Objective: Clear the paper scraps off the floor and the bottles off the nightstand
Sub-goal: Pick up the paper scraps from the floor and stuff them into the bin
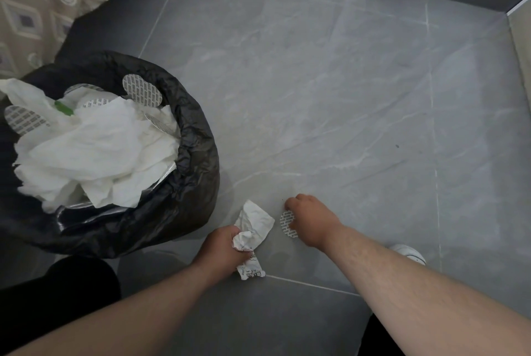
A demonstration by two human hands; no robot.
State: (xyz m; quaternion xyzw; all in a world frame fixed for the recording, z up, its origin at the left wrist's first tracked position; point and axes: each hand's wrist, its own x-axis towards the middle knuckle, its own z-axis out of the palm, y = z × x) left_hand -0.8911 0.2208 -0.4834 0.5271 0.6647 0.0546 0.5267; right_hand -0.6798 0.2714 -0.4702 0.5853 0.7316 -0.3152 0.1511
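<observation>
grey tile floor (344,97) | left hand (221,246) grips crumpled paper (253,226) | right hand (309,217) pinches round seal (287,223)

Crumpled white paper scrap (253,229) gripped, round printed scrap (287,224) on floor

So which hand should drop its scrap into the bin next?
Probably the left hand: it already grips the crumpled paper and is nearer the black-lined bin. The right hand is farther away, at the round seal on the floor.

You're in dim, soft light; sheen brightens the grey marbled floor tiles (330,103), corners darken, wide-angle edges bow.
</observation>
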